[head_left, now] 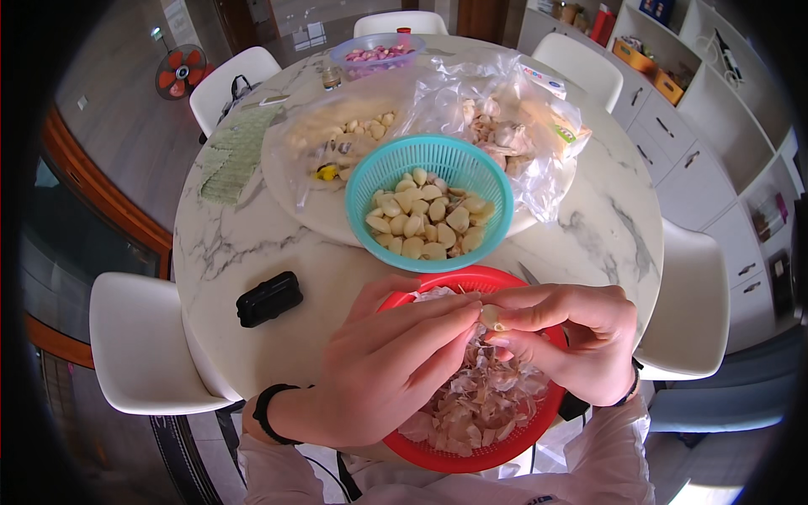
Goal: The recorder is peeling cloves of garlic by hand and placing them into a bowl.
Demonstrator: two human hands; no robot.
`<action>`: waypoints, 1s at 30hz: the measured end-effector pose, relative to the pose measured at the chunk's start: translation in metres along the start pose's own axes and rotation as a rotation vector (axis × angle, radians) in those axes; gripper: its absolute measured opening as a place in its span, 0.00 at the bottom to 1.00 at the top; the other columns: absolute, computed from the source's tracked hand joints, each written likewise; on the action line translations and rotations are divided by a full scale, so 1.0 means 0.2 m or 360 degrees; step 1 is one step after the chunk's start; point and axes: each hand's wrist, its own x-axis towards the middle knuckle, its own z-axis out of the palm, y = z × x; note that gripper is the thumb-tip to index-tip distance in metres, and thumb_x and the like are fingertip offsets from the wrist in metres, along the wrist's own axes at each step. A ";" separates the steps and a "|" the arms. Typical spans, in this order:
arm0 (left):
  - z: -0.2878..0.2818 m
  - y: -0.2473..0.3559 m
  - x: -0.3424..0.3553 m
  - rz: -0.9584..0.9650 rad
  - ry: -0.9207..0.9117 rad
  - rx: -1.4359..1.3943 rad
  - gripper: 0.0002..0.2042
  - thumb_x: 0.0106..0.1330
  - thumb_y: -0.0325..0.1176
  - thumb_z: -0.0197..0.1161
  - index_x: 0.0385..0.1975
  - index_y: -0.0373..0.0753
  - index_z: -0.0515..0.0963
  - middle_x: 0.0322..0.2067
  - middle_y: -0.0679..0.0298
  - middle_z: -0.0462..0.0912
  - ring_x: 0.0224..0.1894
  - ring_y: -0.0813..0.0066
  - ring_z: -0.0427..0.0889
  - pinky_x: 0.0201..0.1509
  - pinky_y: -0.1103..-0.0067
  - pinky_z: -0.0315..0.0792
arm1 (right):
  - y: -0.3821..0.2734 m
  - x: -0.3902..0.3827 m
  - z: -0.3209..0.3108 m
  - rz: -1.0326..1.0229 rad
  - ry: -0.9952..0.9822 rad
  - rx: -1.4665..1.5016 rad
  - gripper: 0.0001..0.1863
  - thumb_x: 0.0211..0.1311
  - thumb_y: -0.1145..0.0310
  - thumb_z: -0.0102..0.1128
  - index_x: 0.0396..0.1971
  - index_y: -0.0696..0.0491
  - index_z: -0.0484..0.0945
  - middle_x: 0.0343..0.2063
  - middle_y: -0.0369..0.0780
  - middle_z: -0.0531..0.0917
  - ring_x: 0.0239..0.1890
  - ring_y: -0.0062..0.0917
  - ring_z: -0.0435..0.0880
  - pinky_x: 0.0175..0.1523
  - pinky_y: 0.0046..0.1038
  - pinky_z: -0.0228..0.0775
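Over on the left of the round marbled worktop [252, 244] I saw a small black case [269, 299] lying by itself, with a folded greenish cloth [236, 151] further back near the rim. Closer to the middle, my left hand [383, 362] hung over the red basket [539, 421], a black band [271, 412] round its wrist. Its fingers [438, 324] were narrowed together, the tips meeting a single garlic clove [490, 317] from the left side. The clove sat pinched between both hands just above the red basket, which was heaped with pale papery garlic skins [480, 404].

I judged the clove light and firm, but smooth and likely slippery once bare, so a pinch at its two ends seemed the surest hold, leaving the flanks free for a nail to lift the skin. The skin itself looked thin and brittle, liable to tear off in flakes.

Behind the hands stood a teal basket [370, 172] filled with peeled cloves [425, 219], resting on a white platter [290, 194]. Behind that lay clear plastic bags: one with more cloves [358, 130], one with unpeeled garlic heads [505, 130]. A bowl of pinkish pieces [376, 52] stood at the far edge.

To the right, my right hand [581, 341] closed thumb and forefinger on the clove's other side, its fingers [539, 307] curled tight, holding it. White chairs [694, 303] ringed the worktop, and white shelving [715, 109] filled the far right.
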 end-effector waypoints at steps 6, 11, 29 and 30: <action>0.00 0.02 0.01 -0.0144 -0.0008 -0.0091 0.09 0.46 0.19 0.63 0.29 0.36 0.77 0.25 0.63 0.80 0.24 0.73 0.78 0.40 0.71 0.69 | 0.00 0.00 -0.01 -0.0230 -0.0017 -0.0366 0.09 0.42 0.80 0.63 0.28 0.58 0.77 0.30 0.40 0.81 0.26 0.20 0.80 0.21 0.16 0.69; 0.01 0.02 0.01 -0.0173 -0.0028 -0.0064 0.08 0.44 0.20 0.63 0.25 0.37 0.76 0.22 0.65 0.78 0.21 0.74 0.76 0.39 0.71 0.69 | 0.01 0.01 -0.01 -0.0254 -0.0045 -0.0434 0.13 0.42 0.82 0.62 0.31 0.58 0.76 0.30 0.39 0.81 0.26 0.20 0.80 0.21 0.16 0.69; -0.04 0.01 0.03 -0.0278 -0.0149 -0.0305 0.08 0.43 0.20 0.62 0.25 0.36 0.75 0.23 0.66 0.78 0.23 0.73 0.74 0.36 0.77 0.66 | 0.01 0.04 -0.03 0.0113 -0.0236 0.0148 0.16 0.46 0.84 0.55 0.39 0.61 0.72 0.35 0.40 0.78 0.33 0.19 0.80 0.33 0.16 0.74; -0.04 0.02 0.03 -0.0303 -0.0158 -0.0361 0.08 0.43 0.20 0.62 0.25 0.36 0.75 0.24 0.66 0.77 0.24 0.73 0.74 0.35 0.77 0.66 | 0.01 0.04 -0.04 0.0189 -0.0243 0.0330 0.15 0.48 0.85 0.53 0.39 0.62 0.71 0.35 0.40 0.77 0.36 0.19 0.79 0.36 0.16 0.73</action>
